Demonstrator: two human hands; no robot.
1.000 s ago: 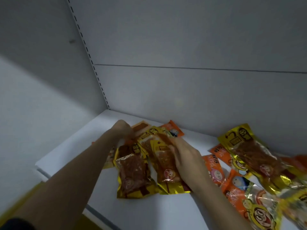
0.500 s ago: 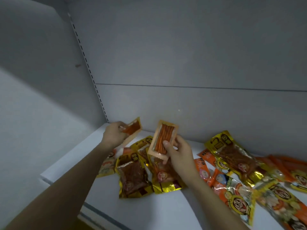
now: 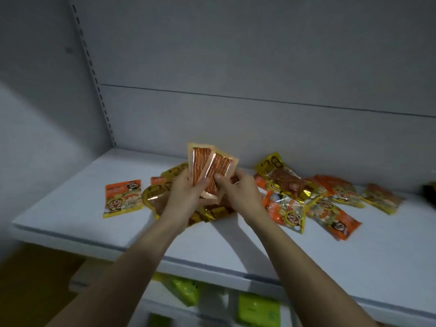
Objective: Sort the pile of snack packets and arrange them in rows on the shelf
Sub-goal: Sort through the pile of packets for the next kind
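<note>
We hold two matching packets (image 3: 207, 172) upright, long axes near vertical, left hand (image 3: 182, 197) pinching one, right hand (image 3: 238, 192) the other, overlapping above pile (image 3: 295, 192) mid-shelf (image 3: 70, 223).

Shelf (image 3: 70, 223): spans the middle of the frame, its back panel behind.
Two held packets (image 3: 207, 171): centre of frame, above the shelf, overlapping, the right one in front.
Left hand (image 3: 184, 197): just left of them, gripping the left packet.
Right hand (image 3: 238, 192): just right, gripping the right packet.
Single packet (image 3: 122, 198): flat on the shelf, left of the hands, apart from the rest.
Pile of packets (image 3: 306, 197): on the shelf, beneath the hands and spreading right, overlapping.
Lower shelf (image 3: 212, 300): bottom of frame, below the shelf's front edge.
</note>
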